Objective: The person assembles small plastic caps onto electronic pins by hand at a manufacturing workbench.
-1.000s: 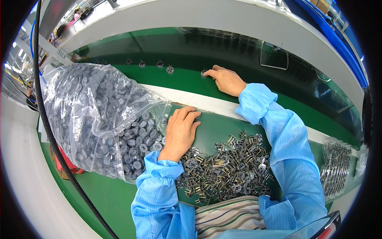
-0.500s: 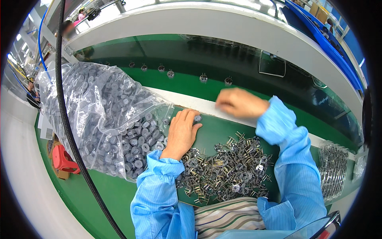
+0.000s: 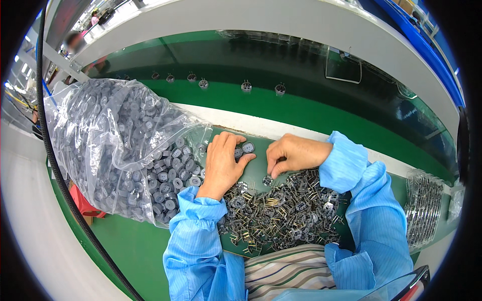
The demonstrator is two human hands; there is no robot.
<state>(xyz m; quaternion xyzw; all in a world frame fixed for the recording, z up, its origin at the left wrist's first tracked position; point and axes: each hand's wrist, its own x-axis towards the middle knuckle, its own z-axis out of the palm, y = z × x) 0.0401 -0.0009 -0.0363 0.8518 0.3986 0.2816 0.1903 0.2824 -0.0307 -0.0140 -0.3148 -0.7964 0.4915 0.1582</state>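
My left hand (image 3: 221,163) rests on the green work surface, its thumb and fingers curled around small grey plastic caps (image 3: 248,147). Two of these caps show at the fingertips, one partly behind the thumb. To its right, my right hand (image 3: 297,154) is closed in a pinch, fingertips down, on a small dark pin part (image 3: 267,180). That part is at the far edge of a heap of loose pin parts (image 3: 283,213), dark pieces with brass-coloured metal pins. Left of my left hand, a clear plastic bag (image 3: 118,145) spills many more grey caps.
Beyond a white rail (image 3: 246,128) runs a green conveyor belt (image 3: 311,108) carrying several spaced-out assembled pieces (image 3: 246,87). Stacked clear trays (image 3: 424,210) stand at the right. A black cable (image 3: 47,135) hangs at the left, near a red plastic stool (image 3: 84,203).
My right hand has come down and left from beside the rail to the heap's far edge, where it pinches a pin part. A second grey cap now shows at my left fingertips.
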